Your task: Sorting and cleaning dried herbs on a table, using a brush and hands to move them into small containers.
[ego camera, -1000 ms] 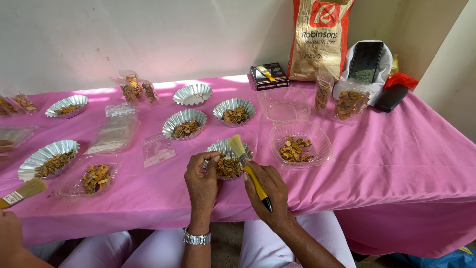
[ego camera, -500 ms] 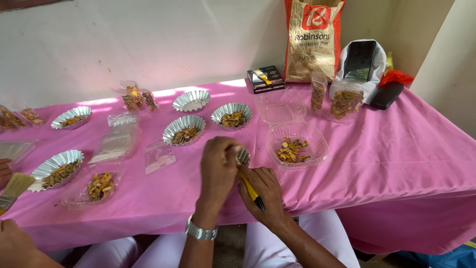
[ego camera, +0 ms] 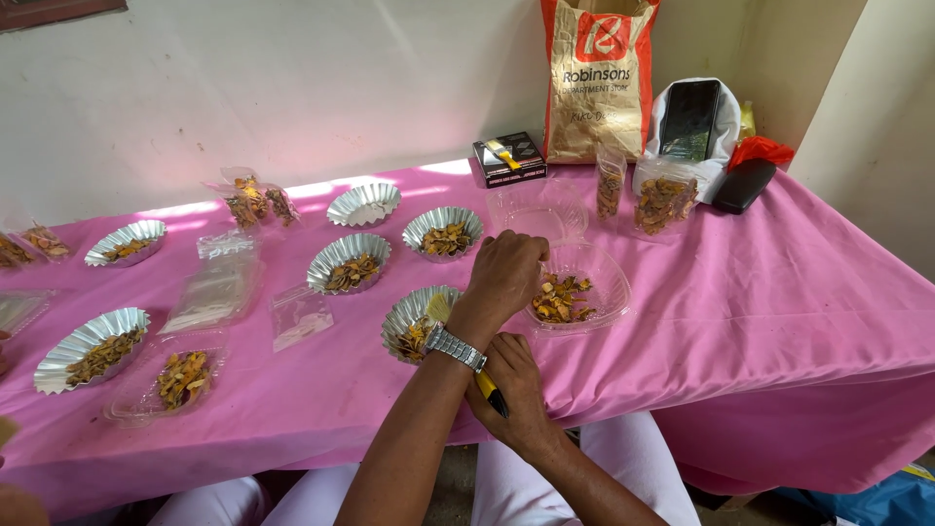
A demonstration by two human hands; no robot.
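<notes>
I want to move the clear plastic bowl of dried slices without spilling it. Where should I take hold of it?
Grip the clear bowl by its right rim, coming from the right. The wall there is bare and open toward the table edge, while the left hand reaches over its left side and the slices lie heaped left of centre.

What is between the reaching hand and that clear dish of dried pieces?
Nothing visible. The left hand is already at the rim of the clear dish; its forearm crosses above a foil cup and the right hand.

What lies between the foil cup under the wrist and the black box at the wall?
In the head view, another foil cup holding dried pieces lies between foil cup and black box.
</notes>
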